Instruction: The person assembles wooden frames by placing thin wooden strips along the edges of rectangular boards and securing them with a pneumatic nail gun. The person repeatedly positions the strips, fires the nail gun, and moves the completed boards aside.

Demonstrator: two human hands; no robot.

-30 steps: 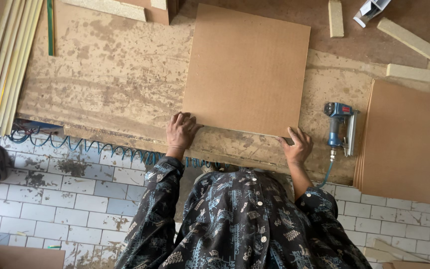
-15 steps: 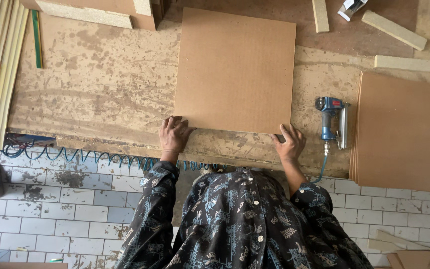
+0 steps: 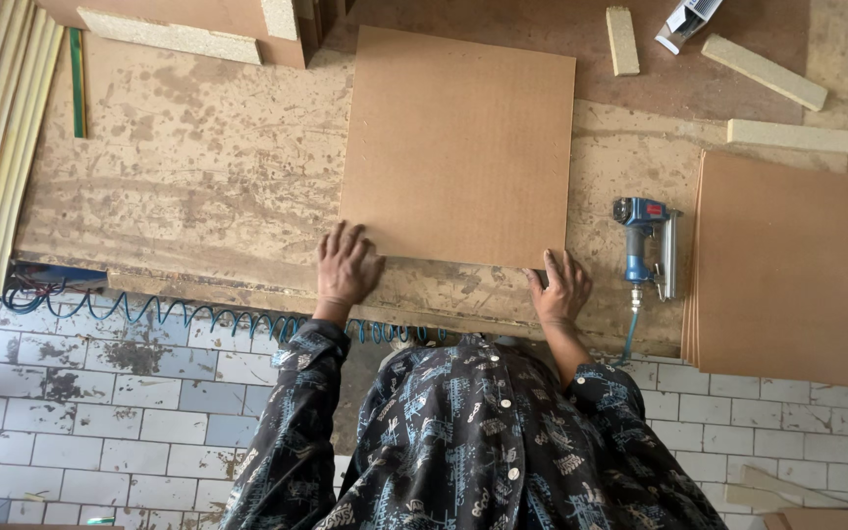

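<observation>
On the stained worktop (image 3: pixel 198 167), a square brown board (image 3: pixel 458 145) lies flat near the middle, its near edge just short of the worktop's front edge. It is roughly as wide as it is deep, so no long axis stands out; its sides sit slightly skewed to the worktop's front, the near edge running a little lower toward the right. The left hand (image 3: pixel 345 265) lies palm down at the board's near left corner, fingers spread and touching the edge. The right hand (image 3: pixel 561 287) rests at the near right corner, fingers loosely spread, tips against the board. Just right of that hand lies a blue nail gun (image 3: pixel 648 245), its hose trailing off the front edge. Further right sits a stack of similar boards (image 3: pixel 792 265).
</observation>
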